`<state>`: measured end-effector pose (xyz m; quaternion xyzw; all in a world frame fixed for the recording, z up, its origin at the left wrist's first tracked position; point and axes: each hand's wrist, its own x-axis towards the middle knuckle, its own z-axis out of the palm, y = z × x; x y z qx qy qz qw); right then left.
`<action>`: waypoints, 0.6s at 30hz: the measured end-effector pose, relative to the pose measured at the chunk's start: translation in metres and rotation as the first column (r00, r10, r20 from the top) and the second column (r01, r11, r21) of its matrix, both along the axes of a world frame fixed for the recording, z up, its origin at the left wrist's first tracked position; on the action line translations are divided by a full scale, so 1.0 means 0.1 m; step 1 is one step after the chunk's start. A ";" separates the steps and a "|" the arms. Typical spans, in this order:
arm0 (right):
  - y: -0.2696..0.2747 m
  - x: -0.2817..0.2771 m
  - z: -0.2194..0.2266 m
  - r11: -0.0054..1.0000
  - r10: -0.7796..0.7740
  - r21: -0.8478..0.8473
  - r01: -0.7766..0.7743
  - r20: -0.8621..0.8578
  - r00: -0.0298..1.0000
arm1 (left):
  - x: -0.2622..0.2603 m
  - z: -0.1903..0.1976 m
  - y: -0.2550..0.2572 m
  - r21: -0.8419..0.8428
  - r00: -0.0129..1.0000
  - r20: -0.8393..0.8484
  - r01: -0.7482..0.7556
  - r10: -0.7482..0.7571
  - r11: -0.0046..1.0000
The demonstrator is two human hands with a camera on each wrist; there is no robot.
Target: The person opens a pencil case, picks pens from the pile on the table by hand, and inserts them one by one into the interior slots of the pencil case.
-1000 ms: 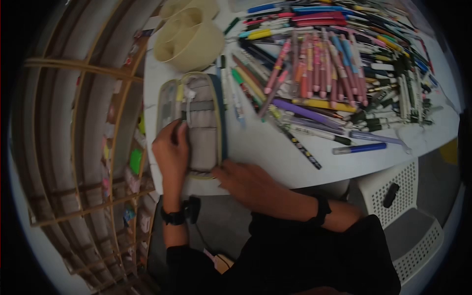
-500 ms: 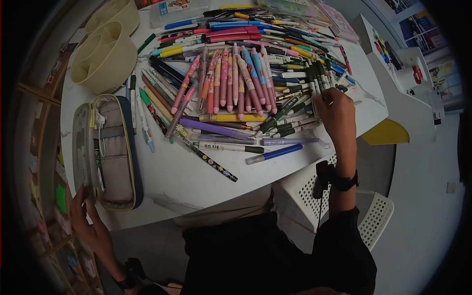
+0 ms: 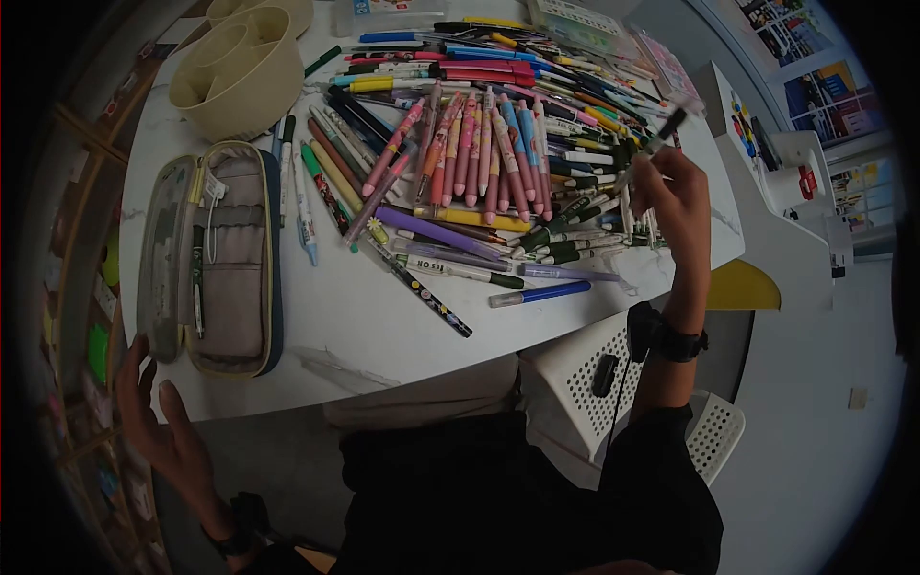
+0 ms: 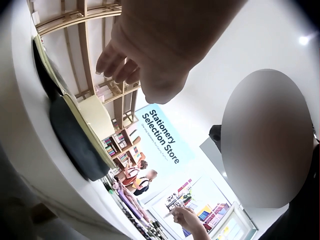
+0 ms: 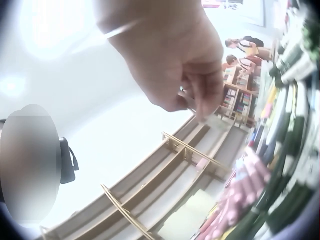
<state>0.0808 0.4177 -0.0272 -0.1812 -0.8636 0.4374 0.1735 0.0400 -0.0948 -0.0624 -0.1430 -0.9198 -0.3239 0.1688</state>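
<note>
My right hand (image 3: 674, 196) pinches a slim pen (image 3: 661, 132) with a dark end, raised above the right side of the pen pile. In the right wrist view the fingers (image 5: 200, 95) of this hand are bent together over the pens. An unzipped pencil case (image 3: 235, 278) with grey lining and yellow trim lies at the table's left, its lid folded out. One dark pen (image 3: 198, 287) is inside, along the hinge side. By the case's near left corner is my left hand (image 3: 165, 436), fingers loosely extended and holding nothing.
Many pens, among them several pink-ended ones (image 3: 489, 158), cover the middle of the white table (image 3: 374, 355). A cream divided holder (image 3: 254, 86) stands behind the case. Clear plastic boxes (image 3: 575, 24) are at the back, and a white perforated chair (image 3: 575, 379) stands at the near edge.
Both hands have left the pencil case; the left drew back to its near corner. My right hand went to the pile's right side, then lifted a pen from there. The head view shifted rightward.
</note>
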 end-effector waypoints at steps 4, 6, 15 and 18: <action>-0.45 0.01 -0.32 0.974 0.060 -0.181 -0.135 -0.366 0.929 | 0.01 0.03 0.20 0.075 0.995 -0.053 0.092 -0.088 0.993; -0.68 -0.03 -0.37 0.960 0.118 -0.191 -0.205 -0.388 0.914 | 0.01 0.11 0.36 0.037 0.986 -0.008 0.164 -0.164 0.986; -2.05 -0.22 0.39 0.667 0.555 -0.443 -0.600 -0.241 0.796 | 0.04 0.47 1.00 0.333 0.830 -0.007 0.528 -0.558 0.781; -2.31 -0.29 0.09 0.609 0.705 -0.345 -0.714 -0.178 0.687 | 0.16 0.29 0.97 0.471 0.839 0.171 0.391 -0.517 0.791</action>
